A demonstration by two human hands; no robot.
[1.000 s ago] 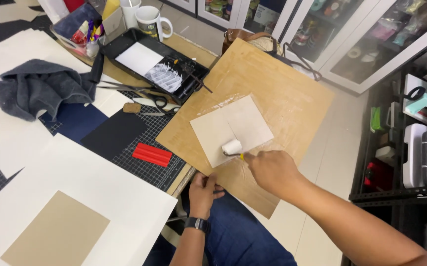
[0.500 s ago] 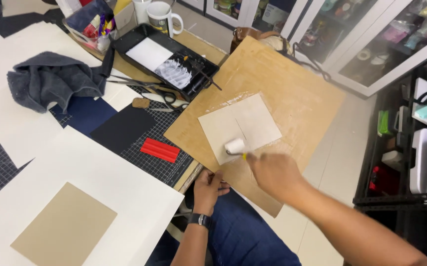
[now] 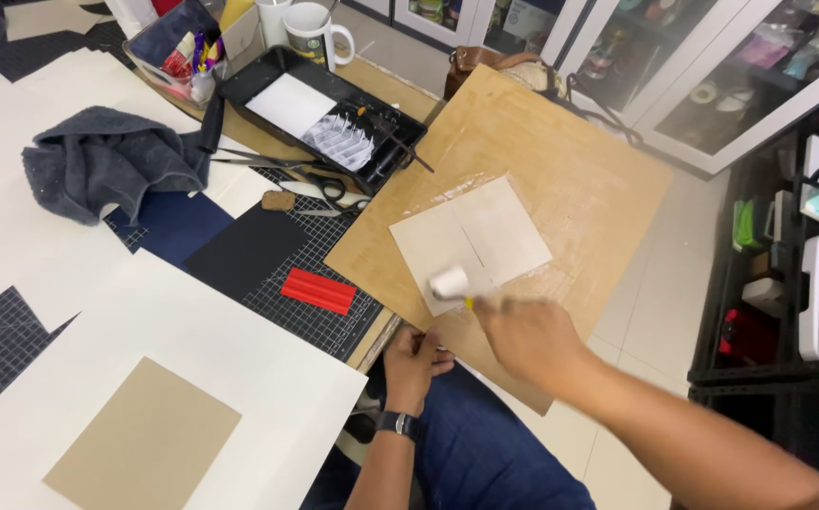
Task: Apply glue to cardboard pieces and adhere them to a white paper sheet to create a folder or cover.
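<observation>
Small white foam roller (image 3: pixel 448 281) down on pale card sheet (image 3: pixel 471 244), at sheet's near-left corner; half a second back sat a touch further in, so rolled slightly toward near edge. Sheet itself unmoved on brown wooden board (image 3: pixel 542 179), shiny wet smears around its edges, faint crease line down the middle. Reads as a rolling stroke over the card in progress, near edge being covered.

Right hand (image 3: pixel 528 338) closed tight round roller's yellow handle, fingers wrapped, no gap visible; motion-blurred. Handle mostly hidden in fist, only short yellow stub showing.

Left hand (image 3: pixel 416 357) low at near edge of board, fingers curled, loosely closed; touching board's underside or edge, can't tell whether gripping it. Watch on wrist. Same place as a second ago.

Board tilted out over table edge, resting partly on lap in blue trousers.

Further out: black paint tray (image 3: pixel 324 118) with white liner just beyond board's far-left corner. Scissors (image 3: pixel 324 189) beside tray on gridded cutting mat (image 3: pixel 310 264). Red flat piece (image 3: pixel 320 291) on mat, near board's left edge. Grey towel (image 3: pixel 107 170) bunched up well left. White mug (image 3: pixel 317 33) behind tray. Big cream sheets across table, tan card rectangle (image 3: pixel 145 444) on nearest one. Glass-door cabinets at far side, shelving at right.
</observation>
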